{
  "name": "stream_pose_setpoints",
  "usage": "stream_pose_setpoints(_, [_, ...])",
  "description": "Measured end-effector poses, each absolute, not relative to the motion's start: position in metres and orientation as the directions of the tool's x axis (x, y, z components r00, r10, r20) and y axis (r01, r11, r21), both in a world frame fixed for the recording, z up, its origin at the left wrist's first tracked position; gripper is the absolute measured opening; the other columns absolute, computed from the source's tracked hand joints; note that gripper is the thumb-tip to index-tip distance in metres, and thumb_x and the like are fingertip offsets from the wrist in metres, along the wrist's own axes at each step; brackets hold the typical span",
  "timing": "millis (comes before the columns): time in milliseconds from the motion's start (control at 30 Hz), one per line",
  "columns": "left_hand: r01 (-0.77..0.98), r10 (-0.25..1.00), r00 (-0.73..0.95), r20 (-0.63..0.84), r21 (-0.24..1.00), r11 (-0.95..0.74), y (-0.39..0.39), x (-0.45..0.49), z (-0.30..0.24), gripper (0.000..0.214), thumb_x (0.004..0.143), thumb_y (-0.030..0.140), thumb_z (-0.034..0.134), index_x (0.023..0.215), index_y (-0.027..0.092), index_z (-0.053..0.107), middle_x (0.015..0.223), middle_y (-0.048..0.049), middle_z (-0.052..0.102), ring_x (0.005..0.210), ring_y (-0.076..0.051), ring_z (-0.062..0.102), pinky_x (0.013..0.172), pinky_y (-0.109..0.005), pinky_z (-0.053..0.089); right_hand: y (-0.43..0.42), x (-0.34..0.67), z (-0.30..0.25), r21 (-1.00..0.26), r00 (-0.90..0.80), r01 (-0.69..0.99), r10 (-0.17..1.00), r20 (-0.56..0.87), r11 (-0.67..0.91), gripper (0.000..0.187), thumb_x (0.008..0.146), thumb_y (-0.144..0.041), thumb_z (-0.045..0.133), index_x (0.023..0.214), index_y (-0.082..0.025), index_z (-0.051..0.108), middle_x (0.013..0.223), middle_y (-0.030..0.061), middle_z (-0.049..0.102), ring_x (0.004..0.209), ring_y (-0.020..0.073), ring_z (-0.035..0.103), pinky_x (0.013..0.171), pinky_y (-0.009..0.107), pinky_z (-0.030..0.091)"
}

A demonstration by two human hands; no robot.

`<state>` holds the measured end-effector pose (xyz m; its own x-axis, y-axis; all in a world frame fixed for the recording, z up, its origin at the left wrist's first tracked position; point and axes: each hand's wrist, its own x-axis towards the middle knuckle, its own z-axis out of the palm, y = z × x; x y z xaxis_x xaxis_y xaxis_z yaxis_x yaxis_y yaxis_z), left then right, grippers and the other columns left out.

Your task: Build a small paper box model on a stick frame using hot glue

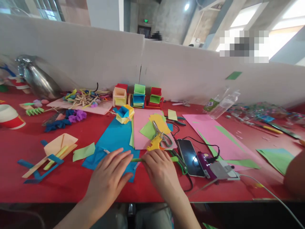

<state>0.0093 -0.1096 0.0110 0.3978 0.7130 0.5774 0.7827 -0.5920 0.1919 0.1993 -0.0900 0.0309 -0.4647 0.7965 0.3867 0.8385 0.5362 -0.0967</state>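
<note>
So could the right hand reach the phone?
Probably yes: the phone lies beside the right hand, screen uncovered, with a green-handled tool between. That hand would likely have to leave the green strip first.

The red table (89, 128) carries a steel jug (43, 78) and a cup (10, 118) at left, a blue sheet (109, 137) mid-table — and, rightward, a phone (191, 158) and a pink sheet (209, 132).

Metal jug (45, 79) stands by white partition (83, 54), left; red-and-white cup (10, 118) nearer. Phone (191, 157) lies beside purple device (204, 163), clear bottle (224, 105) farther back.
</note>
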Motion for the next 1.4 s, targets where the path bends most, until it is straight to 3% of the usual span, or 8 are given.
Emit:
stream_pose_setpoints(200, [0.695,0.781,0.437,0.446,0.383,-0.608,-0.065,0.040,0.004,0.019,0.085,0.026,0.045,0.096,0.020,0.059,0.090,-0.0049,0.066,0.082,-0.019,0.061,0.072,-0.031,0.047,-0.080,0.195,0.034,0.003,-0.501,0.839,0.772,0.391,0.543,0.013,0.086,-0.019,0.045,0.080,-0.019,0.057,0.076,0.0038,0.060,0.078,0.0190,0.049,0.072,0.031,0.034])
stream_pose_setpoints(333, [0.572,0.817,0.455,0.355,0.587,-0.573,-0.043,0.044,-0.001,0.018,0.085,0.024,0.043,0.091,0.020,0.060,0.088,-0.0035,0.064,0.084,-0.018,0.059,0.072,-0.028,0.047,-0.065,0.212,0.027,-0.096,-0.435,0.843,0.777,0.455,0.529,0.011,0.083,-0.020,0.049,0.087,-0.019,0.059,0.086,0.0054,0.062,0.087,0.0208,0.051,0.077,0.033,0.037])
stream_pose_setpoints(400, [0.523,0.861,0.357,0.363,0.685,-0.506,-0.038,0.044,0.003,0.017,0.084,0.026,0.044,0.089,0.019,0.059,0.086,-0.0038,0.062,0.082,-0.018,0.059,0.072,-0.029,0.046,-0.057,0.232,0.026,-0.244,-0.277,0.834,0.757,0.592,0.495,0.017,0.083,-0.024,0.049,0.097,-0.020,0.057,0.098,0.0068,0.061,0.096,0.0209,0.051,0.083,0.034,0.037])
stream_pose_setpoints(467, [0.383,0.922,0.212,0.324,0.840,-0.384,-0.034,0.044,0.011,0.018,0.082,0.031,0.047,0.090,0.018,0.058,0.079,-0.0025,0.061,0.075,-0.016,0.059,0.067,-0.028,0.047,-0.047,0.256,0.025,-0.437,0.078,0.842,0.730,0.679,0.316,0.020,0.085,-0.026,0.042,0.098,-0.019,0.056,0.097,0.0085,0.061,0.092,0.0198,0.054,0.079,0.032,0.041])
stream_pose_setpoints(567, [-0.021,0.986,0.060,0.154,0.988,-0.154,-0.028,0.043,0.023,0.020,0.077,0.035,0.054,0.086,0.017,0.055,0.065,0.0021,0.059,0.061,-0.012,0.058,0.058,-0.024,0.048,-0.030,0.282,0.018,-0.528,0.320,0.849,0.808,0.496,-0.012,0.023,0.081,-0.026,0.046,0.098,-0.015,0.057,0.090,0.0097,0.063,0.078,0.0193,0.058,0.065,0.029,0.043])
stream_pose_setpoints(667, [-0.363,0.999,0.032,0.011,0.932,0.001,-0.020,0.045,0.031,0.021,0.070,0.033,0.061,0.079,0.016,0.054,0.063,0.0042,0.057,0.057,-0.009,0.057,0.057,-0.021,0.047,-0.016,0.282,0.008,-0.301,0.169,0.949,0.959,0.227,-0.096,0.023,0.081,-0.028,0.047,0.095,-0.016,0.060,0.085,0.0086,0.066,0.077,0.0192,0.060,0.061,0.026,0.041])
stream_pose_setpoints(800, [-0.543,0.992,0.053,-0.117,0.830,0.127,-0.016,0.047,0.032,0.022,0.064,0.028,0.066,0.075,0.014,0.053,0.065,0.0036,0.057,0.053,-0.006,0.054,0.050,-0.017,0.044,-0.008,0.268,0.001,0.022,0.092,0.995,0.989,0.117,-0.096,0.023,0.082,-0.028,0.044,0.088,-0.017,0.063,0.082,0.0108,0.068,0.082,0.0222,0.061,0.060,0.026,0.040])
stream_pose_setpoints(1400, [-0.610,0.971,0.218,-0.101,0.762,0.216,-0.037,0.065,0.025,0.020,0.067,0.026,0.065,0.074,0.015,0.050,0.064,0.0022,0.053,0.051,-0.004,0.045,0.042,-0.014,0.033,0.031,0.300,0.068,0.379,-0.152,0.914,0.988,-0.020,0.148,0.021,0.079,-0.010,0.048,0.084,-0.010,0.068,0.091,0.0176,0.067,0.091,0.0227,0.061,0.074,0.029,0.043])
